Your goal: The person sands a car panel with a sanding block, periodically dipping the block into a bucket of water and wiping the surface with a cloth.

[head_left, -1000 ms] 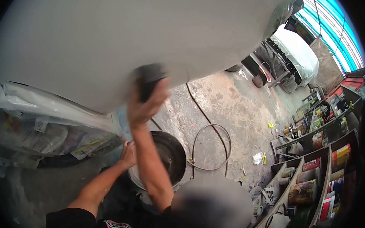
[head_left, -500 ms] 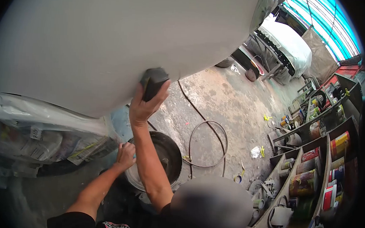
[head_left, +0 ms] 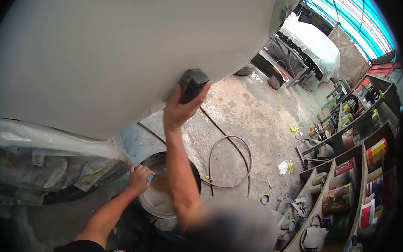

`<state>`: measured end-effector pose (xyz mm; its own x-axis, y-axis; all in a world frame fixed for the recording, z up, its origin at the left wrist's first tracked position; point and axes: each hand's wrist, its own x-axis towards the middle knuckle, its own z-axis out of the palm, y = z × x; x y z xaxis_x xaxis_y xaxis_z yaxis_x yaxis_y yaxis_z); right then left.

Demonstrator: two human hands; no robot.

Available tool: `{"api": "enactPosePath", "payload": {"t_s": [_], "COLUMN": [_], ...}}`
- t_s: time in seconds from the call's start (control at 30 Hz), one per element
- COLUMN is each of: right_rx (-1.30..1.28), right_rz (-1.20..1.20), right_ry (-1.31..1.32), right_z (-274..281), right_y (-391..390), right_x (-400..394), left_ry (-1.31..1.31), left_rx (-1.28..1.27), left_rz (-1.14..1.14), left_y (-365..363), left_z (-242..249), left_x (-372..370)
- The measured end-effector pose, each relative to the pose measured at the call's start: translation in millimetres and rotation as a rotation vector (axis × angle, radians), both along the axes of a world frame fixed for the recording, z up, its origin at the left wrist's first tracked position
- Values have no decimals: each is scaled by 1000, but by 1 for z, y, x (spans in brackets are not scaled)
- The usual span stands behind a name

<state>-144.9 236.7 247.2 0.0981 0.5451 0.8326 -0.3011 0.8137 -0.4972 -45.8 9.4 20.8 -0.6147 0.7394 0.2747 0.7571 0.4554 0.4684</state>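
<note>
My right hand (head_left: pixel 180 112) is wrapped round a black sanding block (head_left: pixel 193 85), which lies against the lower edge of a large grey car body panel (head_left: pixel 100 50). Below it, my left hand (head_left: pixel 140 179) is closed at the rim of a round bucket (head_left: pixel 197 176). A small teal thing (head_left: pixel 150 178) pokes out of its fingers; its kind is not clear. Cloudy greyish liquid (head_left: pixel 156 198) shows in the bucket, partly covered by my right forearm.
Masking plastic and paper (head_left: pixel 53 165) cover the part under the panel. A hose (head_left: pixel 250 163) loops on the concrete floor. Shelves with paint cans (head_left: pixel 337 200) line the right side. A plastic-covered car part (head_left: pixel 315 45) rests on a stand behind. A blurred grey cap (head_left: pixel 232 225) blocks the bottom.
My right hand has slid the sanding block to the right and slightly up along the panel. My left hand is a little lower, and the teal thing shows more.
</note>
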Motion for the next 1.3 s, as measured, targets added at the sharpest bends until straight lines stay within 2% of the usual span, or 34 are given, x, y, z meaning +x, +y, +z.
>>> {"api": "enactPosePath", "payload": {"t_s": [0.03,0.1,0.13,0.17,0.2,0.27,0.4,0.5,0.6,0.63,0.67,0.73,0.8,0.87,0.97,1.03,1.1,1.2,1.23,1.3], "right_rx": [10,9,-62,-278,-370,-429,26,123,-73,-279,-349,-455,-325,-64,-49,-223,-459,-585,-535,-151], "right_rz": [18,-12,-53,89,66,75,-35,14,-35,88,114,115,73,-54,50,28,118,181,134,-17], "right_ry": [1,-7,13,13,20,8,26,8,23,13,64,42,15,4,19,-20,25,73,38,15], "right_z": [-2,10,26,39,46,46,-7,-20,25,39,32,43,39,4,-15,5,10,22,37,9], "right_y": [8,70,96,117,137,135,-14,-11,94,119,159,144,81,8,9,73,150,137,89,4], "right_x": [0,-6,-4,1,-1,-3,-4,0,-4,1,-10,-5,2,-4,-4,-4,-13,-10,2,-2], "left_ry": [-2,-15,-22,-32,-37,-34,0,-12,-39,-49,-49,-45,-18,3,-14,-41,-42,-22,-11,26], "left_rx": [-2,0,1,11,24,26,-1,9,32,32,29,39,29,19,5,25,43,37,37,17], "left_rz": [-4,-4,-3,1,4,8,8,5,2,3,5,8,-2,-3,8,8,2,-7,-7,-2], "left_y": [-2,0,0,0,0,-2,-1,-1,3,0,-3,0,-1,1,-3,0,1,-2,0,2], "left_z": [2,2,2,2,4,6,-2,1,1,1,1,4,0,0,1,5,2,2,3,1], "left_x": [-3,-6,-5,-4,-4,-2,-5,-3,-8,-6,-5,-4,-4,-5,-4,-4,-6,-5,-5,-7]}}
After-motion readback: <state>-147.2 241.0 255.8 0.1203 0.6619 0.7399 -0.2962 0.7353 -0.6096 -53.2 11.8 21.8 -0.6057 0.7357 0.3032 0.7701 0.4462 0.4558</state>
